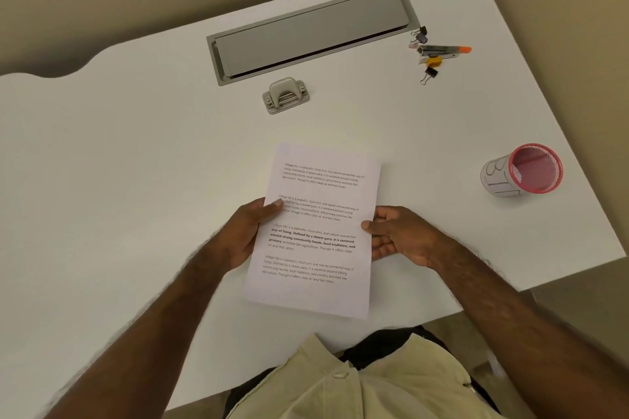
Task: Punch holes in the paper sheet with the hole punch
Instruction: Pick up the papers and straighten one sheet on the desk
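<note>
While the white worktop (119, 163) fills most of the frame, its long grey cable tray cover (311, 32) runs diagonally across the upper middle. Below centre lies the paper sheet (316, 231), printed with four blocks of text, held between the two hands and tilted slightly so its top leans toward the right of the frame. The left hand (243, 235) grips the sheet's left edge about halfway down, thumb pressed on top of the page and fingers curled underneath. The right hand (396, 236) pinches the right edge at a similar height, thumb on the printed face, fingers loosely bent behind the paper. Whether the sheet's lower part rests on the worktop or is lifted clear cannot be told. At the right edge of the frame a pink mesh pen cup (524, 170) lies on its side, mouth facing the camera. The hole punch (286, 95), grey and compact, sits above the sheet, well apart from both hands, just below the tray cover. In the upper right a stapler (439, 50) with an orange tip lies among several binder clips (429, 73).
</note>
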A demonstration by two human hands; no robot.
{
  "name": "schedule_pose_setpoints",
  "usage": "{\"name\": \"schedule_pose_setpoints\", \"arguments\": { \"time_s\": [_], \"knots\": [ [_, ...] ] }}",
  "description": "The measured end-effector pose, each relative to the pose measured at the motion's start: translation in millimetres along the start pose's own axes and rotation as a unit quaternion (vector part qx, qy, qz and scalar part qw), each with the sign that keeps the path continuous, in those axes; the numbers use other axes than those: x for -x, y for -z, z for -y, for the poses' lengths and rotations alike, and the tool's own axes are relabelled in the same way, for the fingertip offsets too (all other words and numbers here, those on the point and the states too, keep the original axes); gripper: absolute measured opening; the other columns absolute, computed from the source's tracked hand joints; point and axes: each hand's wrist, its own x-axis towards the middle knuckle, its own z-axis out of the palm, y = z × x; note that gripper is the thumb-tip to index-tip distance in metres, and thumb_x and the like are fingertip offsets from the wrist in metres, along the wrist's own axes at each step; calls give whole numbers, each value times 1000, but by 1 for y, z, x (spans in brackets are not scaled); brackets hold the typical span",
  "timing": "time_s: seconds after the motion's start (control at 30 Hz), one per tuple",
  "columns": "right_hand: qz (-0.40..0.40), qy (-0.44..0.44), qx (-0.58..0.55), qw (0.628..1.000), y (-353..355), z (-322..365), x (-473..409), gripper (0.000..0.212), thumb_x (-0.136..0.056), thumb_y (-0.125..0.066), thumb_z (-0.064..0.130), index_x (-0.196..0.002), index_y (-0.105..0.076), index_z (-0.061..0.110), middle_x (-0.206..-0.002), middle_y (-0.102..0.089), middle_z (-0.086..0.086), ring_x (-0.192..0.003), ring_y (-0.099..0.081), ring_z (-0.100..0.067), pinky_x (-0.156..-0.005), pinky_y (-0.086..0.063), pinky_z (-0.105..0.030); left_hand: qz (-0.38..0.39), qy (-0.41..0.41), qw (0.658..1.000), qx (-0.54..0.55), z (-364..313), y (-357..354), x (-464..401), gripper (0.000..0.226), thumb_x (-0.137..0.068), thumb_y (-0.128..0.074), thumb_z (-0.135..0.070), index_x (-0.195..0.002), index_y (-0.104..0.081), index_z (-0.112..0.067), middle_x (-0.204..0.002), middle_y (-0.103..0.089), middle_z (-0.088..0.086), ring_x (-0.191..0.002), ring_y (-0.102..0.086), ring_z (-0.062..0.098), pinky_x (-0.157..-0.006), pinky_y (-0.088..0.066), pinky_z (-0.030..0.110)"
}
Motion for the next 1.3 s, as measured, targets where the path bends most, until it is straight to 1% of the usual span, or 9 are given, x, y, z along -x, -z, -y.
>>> {"name": "schedule_pose_setpoints", "arguments": {
  "time_s": [0.33,0.5,0.6,0.73,0.87,1.0,1.07,1.17,1.3],
  "knots": [
    [-10,13,23,1000,-4,15,-14,23,-104,-66,14,-126,-70,12,-113,-82,-10,-88,-80,-24,-69,-66,-37,-44,-34,998,13,15,7,-14,28,-99,-71,-20,-127,-75,-14,-130,-75,19,-114,-76,40,-83,-66,46],
    [-68,49,-34,996,-18,9,-18,29,-106,-64,27,-131,-67,13,-124,-78,-12,-97,-77,-28,-83,-63,-46,-60,-52,997,19,16,8,-17,32,-97,-72,-23,-128,-74,-14,-129,-76,18,-114,-76,38,-85,-66,46],
    [-103,44,-64,992,-30,1,-20,31,-106,-62,32,-133,-65,16,-122,-79,-9,-97,-78,-26,-76,-65,-40,-61,-54,997,16,19,8,-20,32,-98,-71,-23,-129,-73,-14,-129,-76,17,-115,-76,39,-86,-65,46],
    [-177,62,-47,981,-49,-9,-27,21,-107,-62,25,-127,-63,19,-126,-77,-4,-108,-76,-24,-89,-61,-43,-77,-53,996,-5,23,9,-22,26,-102,-68,-21,-127,-74,-17,-127,-77,16,-113,-76,39,-85,-66,47],
    [-200,63,-50,976,-52,-8,-28,14,-105,-63,20,-119,-66,22,-121,-78,-3,-107,-77,-26,-87,-63,-43,-71,-64,995,-32,24,14,-21,24,-104,-66,-24,-126,-75,-20,-128,-77,15,-114,-76,38,-87,-65,48],
    [-160,33,-50,985,-42,-3,-21,19,-104,-63,17,-122,-71,15,-110,-82,-10,-83,-80,-23,-62,-63,-34,-81,-65,993,-59,21,17,-20,25,-103,-67,-27,-126,-75,-22,-127,-78,13,-113,-76,39,-90,-65,51],
    [-137,24,-28,990,-36,0,-18,19,-104,-64,16,-119,-73,12,-104,-83,-11,-79,-80,-23,-61,-63,-34,-80,-67,992,-75,20,19,-20,26,-102,-68,-30,-125,-75,-22,-127,-78,12,-113,-77,39,-94,-63,54],
    [-92,6,-15,996,-26,5,-15,20,-102,-70,18,-118,-74,9,-106,-83,-12,-86,-81,-28,-66,-66,-38,-79,-63,991,-85,17,21,-20,34,-99,-70,-34,-129,-72,-18,-127,-78,13,-113,-76,40,-98,-60,58],
    [-49,-11,-33,998,-17,8,-13,24,-97,-77,16,-118,-74,5,-110,-81,-18,-90,-81,-32,-70,-67,-41,-52,-53,994,-80,13,25,-21,31,-101,-70,-31,-129,-73,-17,-129,-77,16,-115,-76,39,-91,-64,51]
  ]
}}
